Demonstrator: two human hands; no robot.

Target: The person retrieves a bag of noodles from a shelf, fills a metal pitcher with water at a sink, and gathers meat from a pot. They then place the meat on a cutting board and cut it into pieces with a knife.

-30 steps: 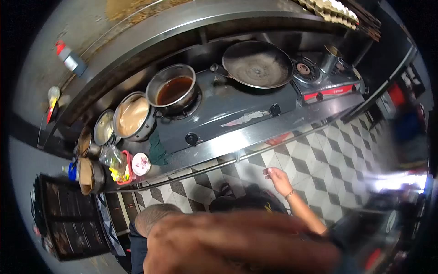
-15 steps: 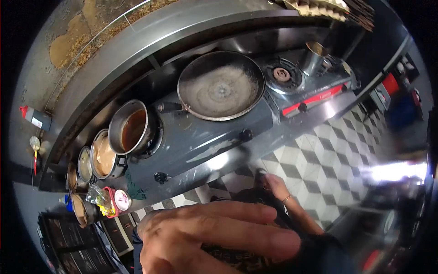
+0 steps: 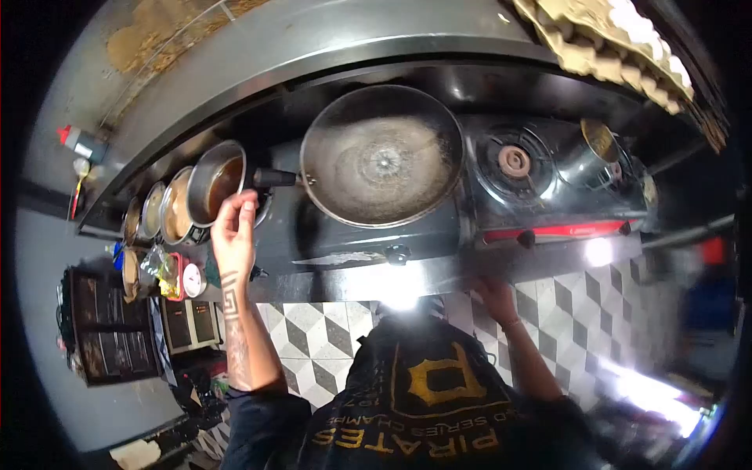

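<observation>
1. The left hand (image 3: pixel 233 235) is raised to the stove (image 3: pixel 352 235), fingers loosely curled and together, the fingertips just at the end of the black handle (image 3: pixel 276 178) of the frying pan (image 3: pixel 382 155); whether they touch or grip it I cannot tell
2. The frying pan sits on the middle burner, wide and dark, with only a thin greasy film and pale residue inside
3. Just left of the handle stands one steel pot (image 3: pixel 215 182) holding a dark brown liquid; the hand is right beside its rim
4. Further left along the counter stand two more round pots (image 3: pixel 174 205); the nearer one holds a pale tan liquid, and the contents of the other are too small to make out
5. One bare burner (image 3: pixel 515 160) lies to the right of the pan, and past it a tilted metal cup (image 3: pixel 597 150) with something brownish inside
6. The right hand (image 3: pixel 495 294) hangs low by the front edge of the steel counter (image 3: pixel 439 274), a bracelet at the wrist; it holds nothing that shows, and its fingers are partly hidden
7. Counted: one frying pan, three pots, one metal cup, and stacked egg trays (image 3: pixel 603 39) on the shelf at upper right
8. A small red basket (image 3: pixel 176 270) with packets sits at the far left end
</observation>
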